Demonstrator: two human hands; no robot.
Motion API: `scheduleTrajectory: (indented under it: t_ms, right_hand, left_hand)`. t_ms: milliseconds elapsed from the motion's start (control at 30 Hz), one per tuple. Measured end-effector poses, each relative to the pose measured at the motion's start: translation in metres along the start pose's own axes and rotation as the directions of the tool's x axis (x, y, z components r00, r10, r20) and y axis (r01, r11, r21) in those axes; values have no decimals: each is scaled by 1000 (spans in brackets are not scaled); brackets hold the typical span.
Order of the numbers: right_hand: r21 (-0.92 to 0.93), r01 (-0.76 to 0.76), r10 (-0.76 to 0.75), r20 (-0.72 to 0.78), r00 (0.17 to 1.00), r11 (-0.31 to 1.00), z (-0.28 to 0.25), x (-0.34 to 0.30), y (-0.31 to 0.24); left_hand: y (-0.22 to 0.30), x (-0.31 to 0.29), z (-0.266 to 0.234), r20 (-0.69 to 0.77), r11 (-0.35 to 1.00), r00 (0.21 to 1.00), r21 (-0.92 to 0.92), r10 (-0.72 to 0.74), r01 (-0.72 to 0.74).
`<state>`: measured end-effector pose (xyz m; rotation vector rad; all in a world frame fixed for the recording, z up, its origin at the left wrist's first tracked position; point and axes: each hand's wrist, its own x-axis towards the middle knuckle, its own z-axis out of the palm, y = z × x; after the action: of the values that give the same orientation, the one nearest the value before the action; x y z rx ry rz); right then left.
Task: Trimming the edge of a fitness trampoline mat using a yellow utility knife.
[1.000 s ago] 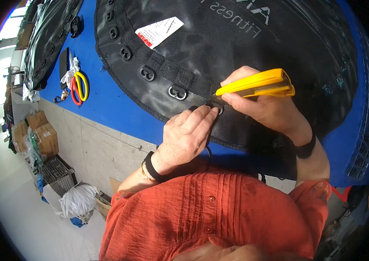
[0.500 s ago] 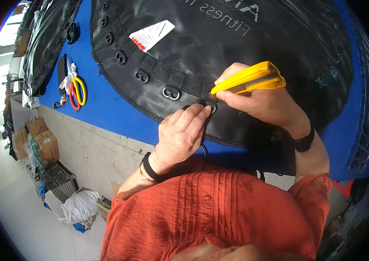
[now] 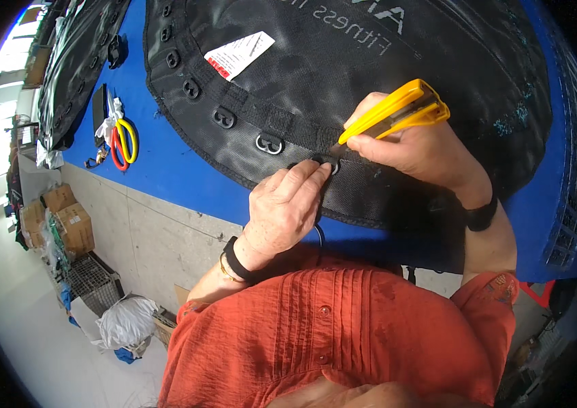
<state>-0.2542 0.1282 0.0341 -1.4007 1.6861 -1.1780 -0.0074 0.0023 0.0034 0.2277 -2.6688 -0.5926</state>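
A round black mesh mat (image 3: pixel 343 75) lies over the blue table, with a row of black and metal rings on webbing tabs along its edge. My right hand (image 3: pixel 411 146) grips a yellow utility knife (image 3: pixel 397 112), its blade tip pointing down at the webbing by a ring (image 3: pixel 333 165). With its fingers together, my left hand (image 3: pixel 288 200) presses on that same ring at the mat's near edge. Whatever lies under the left fingertips is hidden. Just left of it sits another metal ring (image 3: pixel 269 143). A white and red label (image 3: pixel 239 54) is attached to the mat.
Scissors with red and yellow handles (image 3: pixel 124 144) lie on the blue table (image 3: pixel 166 180), left of the mat. Another black mesh piece (image 3: pixel 81 68) is at the far left. Cardboard boxes (image 3: pixel 74 228), a wire basket (image 3: pixel 94 279) and a white bag (image 3: pixel 128 323) stand on the floor.
The knife has shifted slightly right and tilted more steeply, so its blade now shows at the webbing. My left hand has barely moved.
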Motion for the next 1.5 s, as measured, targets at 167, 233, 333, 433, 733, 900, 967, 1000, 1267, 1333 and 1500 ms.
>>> scheduleTrajectory:
  t_ms: [167,233,333,433,733,900,967,1000,1267,1333,1500]
  right_hand:
    - [318,-335,297,161,941,887,-2,0,-13]
    - [281,-322,286,163,944,904,-3,2,-17]
    - [162,-171,159,84,984,972,1,0,-8]
    - [37,-30,29,12,999,999,3,0,-4]
    - [-19,81,-81,32,996,997,0,2,-5]
    - [4,53,-53,50,997,999,-3,-1,-6]
    - [65,-8,4,56,998,998,-4,0,-6]
    - [69,-14,10,60,998,998,-4,0,-6]
    - [63,-86,80,88,993,994,-9,2,-12]
    - [84,-116,107,103,989,990,-9,3,-12]
    - [127,-132,118,114,987,983,-9,1,-10]
  left_hand:
    - [0,-1,-1,6,1000,1000,-2,-1,1]
    - [-1,-1,0,0,1000,1000,-10,1,-1]
    - [-1,-1,1,-3,1000,1000,-10,3,-3]
    - [0,0,0,-1,1000,1000,-13,-4,4]
    - [1,1,0,-10,1000,1000,-3,-2,2]
    - [1,1,0,-6,1000,1000,8,7,-7]
    - [1,1,0,-10,1000,1000,14,9,-9]
    - [1,1,-1,-5,1000,1000,12,5,-5]
    - [1,1,0,0,1000,1000,16,-6,6]
    - [1,0,0,3,1000,1000,16,-9,9]
    - [0,0,0,5,1000,1000,11,-11,11]
